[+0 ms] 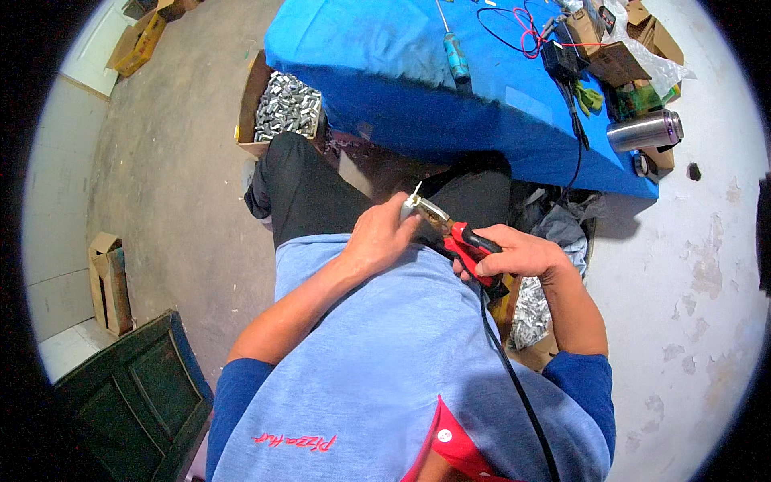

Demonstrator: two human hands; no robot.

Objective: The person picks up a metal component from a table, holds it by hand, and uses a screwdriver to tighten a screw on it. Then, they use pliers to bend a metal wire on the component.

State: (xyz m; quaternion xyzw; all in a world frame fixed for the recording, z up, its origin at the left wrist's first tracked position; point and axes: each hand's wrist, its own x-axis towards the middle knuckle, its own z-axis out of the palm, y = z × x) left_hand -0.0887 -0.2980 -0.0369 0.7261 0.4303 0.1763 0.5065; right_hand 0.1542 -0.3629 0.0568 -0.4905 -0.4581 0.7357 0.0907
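My left hand (pixel 379 234) is closed on a small whitish-silver cylindrical part (pixel 409 207), with a thin pale pin sticking up from its top. In my right hand (pixel 518 255) is a pair of pliers (pixel 466 239) with red and black handles. The metal jaws reach left to the top of the small part and seem to touch it; whether they grip it is too small to tell. Both hands are over my lap, close together.
Beyond my knees stands a table with a blue cover (pixel 385 88), bearing a screwdriver (pixel 455 60), wires and a steel flask (pixel 642 131). A cardboard box of small metal cylinders (pixel 287 108) sits by my left knee. More metal pieces (pixel 530 313) lie at my right. A black cable (pixel 514 373) crosses my shirt.
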